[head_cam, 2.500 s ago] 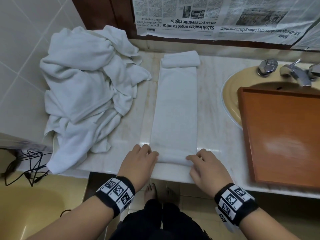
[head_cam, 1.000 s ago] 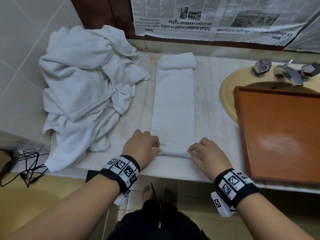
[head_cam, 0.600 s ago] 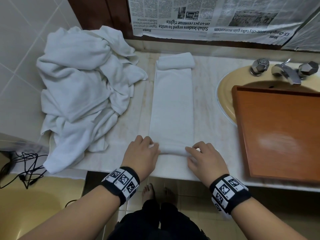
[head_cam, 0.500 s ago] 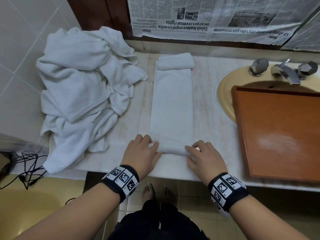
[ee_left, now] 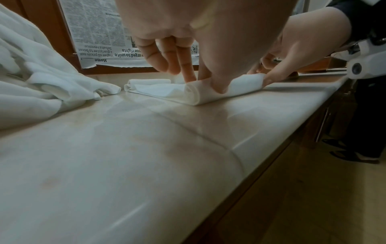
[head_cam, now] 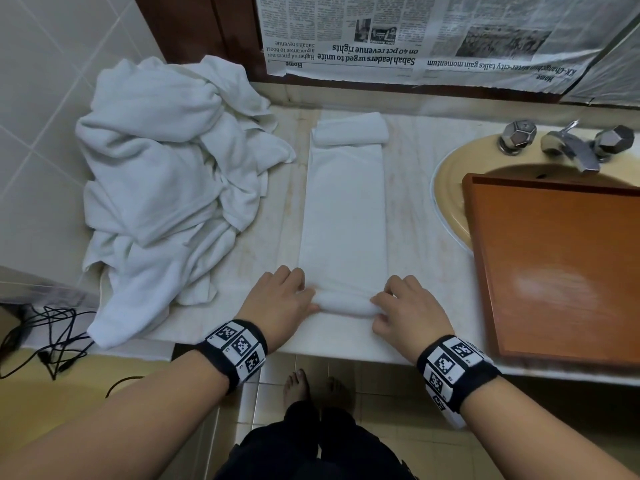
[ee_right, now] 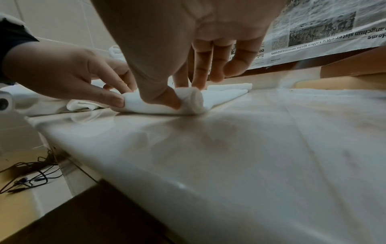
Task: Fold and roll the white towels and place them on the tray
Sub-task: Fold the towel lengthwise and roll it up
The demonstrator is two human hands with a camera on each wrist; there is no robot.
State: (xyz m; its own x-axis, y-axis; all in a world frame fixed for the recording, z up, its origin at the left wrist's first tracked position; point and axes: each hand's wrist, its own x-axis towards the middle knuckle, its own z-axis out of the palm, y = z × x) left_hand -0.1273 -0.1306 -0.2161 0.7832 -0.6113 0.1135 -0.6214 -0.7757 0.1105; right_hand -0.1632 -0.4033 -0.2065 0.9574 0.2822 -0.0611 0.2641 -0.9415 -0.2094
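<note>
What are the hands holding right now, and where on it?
Both hold the folded towel by its rolled near end: left hand pinches the roll's left end, right hand its right end, on the counter.

Near end of folded towel (head_cam: 344, 216) now a thicker roll than 2.5 s ago, rolled farther up the strip, left hand (head_cam: 277, 301) and right hand (head_cam: 408, 311) advanced with it, flat length shortened.

We've got bare surface (head_cam: 412, 216) right of the folded towel (head_cam: 344, 216), open up to the tray (head_cam: 561, 265) edge. Left is tighter, the towel pile (head_cam: 162, 188) crowds in. The small rolled towel (head_cam: 349, 133) blocks the far end.
</note>
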